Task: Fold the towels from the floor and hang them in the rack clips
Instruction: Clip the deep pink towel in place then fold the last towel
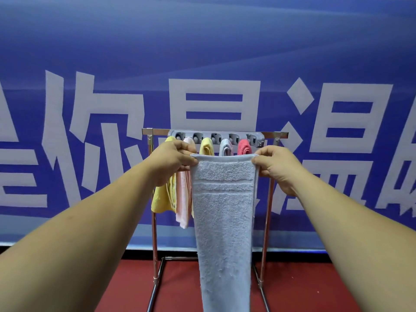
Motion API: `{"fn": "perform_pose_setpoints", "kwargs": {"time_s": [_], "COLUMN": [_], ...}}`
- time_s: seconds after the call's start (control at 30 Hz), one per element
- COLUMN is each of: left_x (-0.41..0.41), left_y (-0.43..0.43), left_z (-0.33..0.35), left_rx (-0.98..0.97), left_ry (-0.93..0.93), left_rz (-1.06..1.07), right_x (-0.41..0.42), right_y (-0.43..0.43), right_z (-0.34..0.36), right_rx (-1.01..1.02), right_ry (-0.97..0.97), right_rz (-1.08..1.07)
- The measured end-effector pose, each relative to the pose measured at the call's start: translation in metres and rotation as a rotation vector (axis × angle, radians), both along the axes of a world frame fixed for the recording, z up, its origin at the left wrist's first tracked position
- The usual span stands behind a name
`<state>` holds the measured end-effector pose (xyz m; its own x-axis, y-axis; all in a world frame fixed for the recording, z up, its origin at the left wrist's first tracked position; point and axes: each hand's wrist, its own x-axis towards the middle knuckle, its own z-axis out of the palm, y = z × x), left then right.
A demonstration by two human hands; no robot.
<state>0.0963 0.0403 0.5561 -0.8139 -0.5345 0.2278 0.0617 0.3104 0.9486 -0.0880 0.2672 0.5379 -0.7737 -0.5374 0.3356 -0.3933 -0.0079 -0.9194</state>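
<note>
A long light blue towel [224, 221] hangs straight down in front of me, folded lengthwise. My left hand [172, 162] pinches its top left corner and my right hand [275, 166] pinches its top right corner, holding the top edge level. Behind it stands a chrome rack [154, 233] with a grey clip bar [216, 137] at the top. Several towels hang from the clips: a yellow one [161, 199], a pink one [183, 199], a second yellow one [206, 147], a pale grey one [225, 148] and a red one [244, 147]. The held towel hides their lower parts.
A blue banner [202, 52] with large white characters fills the wall behind the rack. The floor [304, 289] is dark red. The rack's chrome base bars [180, 258] run along the floor toward me on both sides.
</note>
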Motion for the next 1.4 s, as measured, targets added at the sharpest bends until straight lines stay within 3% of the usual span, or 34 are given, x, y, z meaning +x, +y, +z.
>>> {"fn": "perform_pose_setpoints", "kwargs": {"time_s": [0.27, 0.33, 0.47, 0.57, 0.83, 1.07, 1.4], "left_x": [0.002, 0.006, 0.017, 0.010, -0.016, -0.033, -0.036], "left_y": [0.001, 0.004, -0.001, 0.009, 0.018, 0.030, 0.061], "left_z": [0.000, 0.005, -0.005, -0.032, -0.064, -0.112, -0.162], "left_rx": [-0.023, -0.028, 0.269, 0.292, 0.254, 0.398, 0.492], "left_ry": [-0.178, -0.109, 0.202, 0.062, 0.097, 0.115, 0.190], "left_rz": [-0.011, -0.012, -0.111, -0.042, 0.109, 0.216, 0.280], "right_x": [0.002, 0.007, 0.008, 0.008, 0.003, 0.002, 0.029], "right_y": [-0.001, 0.001, 0.010, 0.004, -0.007, -0.028, -0.040], "right_z": [-0.001, 0.003, 0.006, -0.016, -0.046, -0.083, -0.127], "right_rx": [0.054, 0.042, -0.106, 0.018, 0.028, 0.015, 0.117], "right_ry": [0.111, 0.159, 0.148, 0.098, -0.018, -0.108, -0.013], "right_rz": [-0.047, -0.068, -0.057, -0.115, -0.193, -0.242, -0.255]}}
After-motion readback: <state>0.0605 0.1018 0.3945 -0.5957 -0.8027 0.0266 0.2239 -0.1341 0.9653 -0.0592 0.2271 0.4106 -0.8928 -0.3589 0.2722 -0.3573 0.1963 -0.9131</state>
